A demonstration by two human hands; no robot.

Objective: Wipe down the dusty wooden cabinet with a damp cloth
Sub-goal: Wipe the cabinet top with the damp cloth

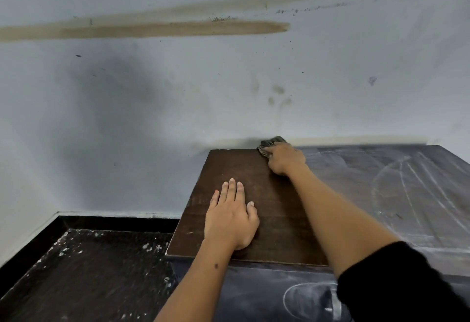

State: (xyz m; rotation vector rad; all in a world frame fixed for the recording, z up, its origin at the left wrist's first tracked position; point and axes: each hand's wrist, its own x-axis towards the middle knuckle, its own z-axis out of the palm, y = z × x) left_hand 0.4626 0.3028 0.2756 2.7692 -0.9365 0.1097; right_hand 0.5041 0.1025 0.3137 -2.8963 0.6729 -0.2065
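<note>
Soft, even light, not bright and not dark, with a big grey shadow on the wall (119,98) at the left and small dark shadows under the left hand (230,216) and by the right hand (286,157). No glare, only a dull shine on the dusty cabinet (274,220) top. Mostly sharp in the middle, a bit blurry at the cloth (270,143) and the far edges, with straight lines bent near the sides.

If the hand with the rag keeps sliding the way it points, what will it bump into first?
Probably the wall. The right hand grips the cloth at the back edge of the cabinet top, and the cloth already looks at or near the wall, though depth is unclear.
</note>
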